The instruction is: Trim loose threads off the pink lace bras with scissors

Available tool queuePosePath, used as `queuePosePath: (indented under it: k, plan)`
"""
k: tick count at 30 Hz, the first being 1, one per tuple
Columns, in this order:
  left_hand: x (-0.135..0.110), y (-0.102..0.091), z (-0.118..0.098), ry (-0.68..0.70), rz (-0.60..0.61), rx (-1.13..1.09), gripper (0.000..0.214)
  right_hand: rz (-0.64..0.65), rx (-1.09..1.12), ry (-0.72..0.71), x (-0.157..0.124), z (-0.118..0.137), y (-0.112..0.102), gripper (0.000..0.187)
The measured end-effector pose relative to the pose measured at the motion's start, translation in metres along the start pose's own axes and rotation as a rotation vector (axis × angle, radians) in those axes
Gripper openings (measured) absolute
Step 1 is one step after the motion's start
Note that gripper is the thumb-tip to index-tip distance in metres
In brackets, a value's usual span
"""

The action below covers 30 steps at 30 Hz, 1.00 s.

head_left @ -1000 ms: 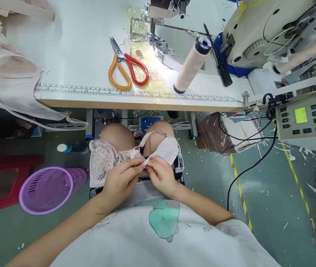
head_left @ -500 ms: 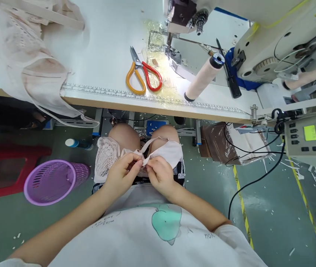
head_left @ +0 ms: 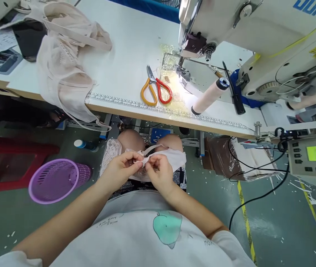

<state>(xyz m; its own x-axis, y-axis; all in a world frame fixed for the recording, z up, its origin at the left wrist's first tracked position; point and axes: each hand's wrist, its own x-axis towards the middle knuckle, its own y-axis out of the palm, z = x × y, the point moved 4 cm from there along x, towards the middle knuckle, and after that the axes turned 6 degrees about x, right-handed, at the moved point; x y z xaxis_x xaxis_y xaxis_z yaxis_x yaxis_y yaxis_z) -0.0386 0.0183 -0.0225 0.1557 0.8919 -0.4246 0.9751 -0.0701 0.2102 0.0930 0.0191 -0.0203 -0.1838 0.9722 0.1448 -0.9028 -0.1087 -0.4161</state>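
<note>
Green floor (head_left: 280,218) all around, flecked with white scraps. Holds a pale pink bra (head_left: 176,157) over the lap, bunched at the middle. Pinches the cloth between thumb and fingertips of the left hand (head_left: 120,167); grips the same bunched spot with thumb and fingers of the right hand (head_left: 160,171), just beside. Looks smooth and matt toward the right, open-worked and lacy at the left panel (head_left: 110,152), with a narrow flat strap (head_left: 150,149) looping up beyond the fingers. Compared with half a second ago, shows a narrower stretch of lace and a flatter smooth side, and takes in more of the table's left end and of the machine. Past the left forearm, a purple basket (head_left: 83,175) of pierced plastic, round-mouthed. Farther off, a smooth white table (head_left: 130,48) with a brown edge and a printed ruler strip (head_left: 119,100). On top, metal-bladed scissors (head_left: 152,79) with one orange and one red handle, a pale pink thread cone (head_left: 210,97), and limp lacy garments (head_left: 71,79) draped over the edge. Farthest, a glossy white sewing machine (head_left: 230,33) with blue lettering.
</note>
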Motion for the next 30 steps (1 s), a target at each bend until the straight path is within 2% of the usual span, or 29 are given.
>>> queuePosePath:
  k: [2, 3, 5, 7, 12, 14, 17, 19, 21, 23, 24, 27, 30]
  plan:
    - [0.002, 0.000, -0.001, -0.013, 0.029, -0.077, 0.010, 0.045, 0.102, 0.090, 0.006, -0.003, 0.001, 0.029]
    - [0.004, 0.000, -0.003, -0.021, 0.041, -0.111, 0.010, 0.075, 0.113, 0.082, 0.011, -0.001, 0.000, 0.030]
    - [0.007, -0.001, -0.013, -0.023, 0.053, -0.172, 0.013, 0.093, 0.054, -0.013, 0.024, 0.010, -0.003, 0.018]
    - [0.010, -0.004, -0.029, 0.003, 0.048, -0.202, 0.016, 0.057, -0.039, -0.136, 0.040, 0.027, -0.008, 0.011]
    - [0.019, -0.017, -0.071, 0.136, -0.015, -0.183, 0.018, -0.019, -0.212, -0.392, 0.077, 0.064, -0.009, 0.017]
    - [0.023, -0.023, -0.080, 0.174, -0.044, -0.182, 0.017, -0.042, -0.265, -0.485, 0.088, 0.071, -0.003, 0.018]
    - [0.030, -0.031, -0.081, 0.172, -0.071, -0.229, 0.017, -0.070, -0.300, -0.563, 0.098, 0.071, 0.008, 0.019]
    - [0.034, -0.036, -0.078, 0.154, -0.094, -0.275, 0.016, -0.032, -0.307, -0.515, 0.099, 0.068, 0.012, 0.017]
    - [0.038, -0.042, -0.073, 0.137, -0.126, -0.307, 0.017, 0.092, -0.333, -0.401, 0.100, 0.067, 0.011, 0.020]
    - [0.042, -0.048, -0.068, 0.119, -0.165, -0.316, 0.018, 0.211, -0.395, -0.276, 0.104, 0.069, 0.001, 0.026]
    - [0.044, -0.052, -0.066, 0.112, -0.178, -0.312, 0.018, 0.230, -0.435, -0.233, 0.109, 0.071, -0.008, 0.024]
    - [0.049, -0.059, -0.063, 0.116, -0.178, -0.300, 0.017, 0.116, -0.566, -0.188, 0.139, 0.078, -0.035, 0.017]
    - [0.051, -0.061, -0.063, 0.125, -0.136, -0.304, 0.014, 0.158, -0.784, -0.093, 0.181, 0.068, -0.041, 0.017]
